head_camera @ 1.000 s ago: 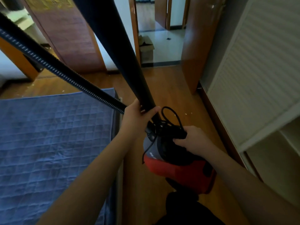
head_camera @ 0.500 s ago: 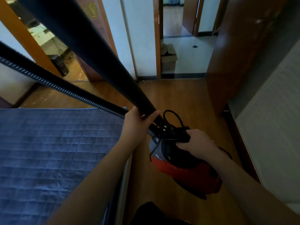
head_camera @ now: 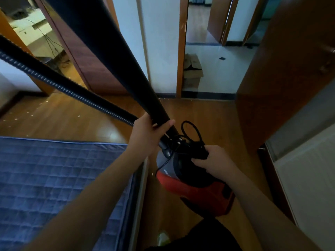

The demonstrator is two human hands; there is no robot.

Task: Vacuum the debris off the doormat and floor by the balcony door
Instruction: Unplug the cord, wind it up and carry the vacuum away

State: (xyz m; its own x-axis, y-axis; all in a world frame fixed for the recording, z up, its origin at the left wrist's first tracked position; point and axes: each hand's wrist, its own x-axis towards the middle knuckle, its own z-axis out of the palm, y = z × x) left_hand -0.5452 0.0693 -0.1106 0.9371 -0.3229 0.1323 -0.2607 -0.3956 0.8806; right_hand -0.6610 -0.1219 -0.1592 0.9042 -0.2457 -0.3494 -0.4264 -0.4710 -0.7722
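head view: left hand (head_camera: 148, 134) wraps its grip round the lower end of the black wand (head_camera: 116, 57), where it meets the vacuum body (head_camera: 192, 180). right hand (head_camera: 215, 163) curls its grip round the black carry handle (head_camera: 197, 153) on top of that red and grey body, which hangs above the wooden floor (head_camera: 208, 115). ribbed hose (head_camera: 59, 86) runs up and left out of frame beside the wand. loops of black power cord (head_camera: 190, 129) sit bundled at the handle, partly under the right hand. a blue quilted bed (head_camera: 54, 178) fills the lower left.

pale bits of debris (head_camera: 27, 113) lie scattered on the floor at far left, near an open wooden door (head_camera: 87, 57); a few more show along the baseboard ahead. no doormat or balcony door can be made out from here, so the work area seems yet to be reached, and the machine looks to be in transit.

risks, as i judge them: the long wand points up and away, so a turn in this narrow gap could knock it against a door or wall. the loose cord could slip free and snag a foot. the hanging body could bump the bed edge.
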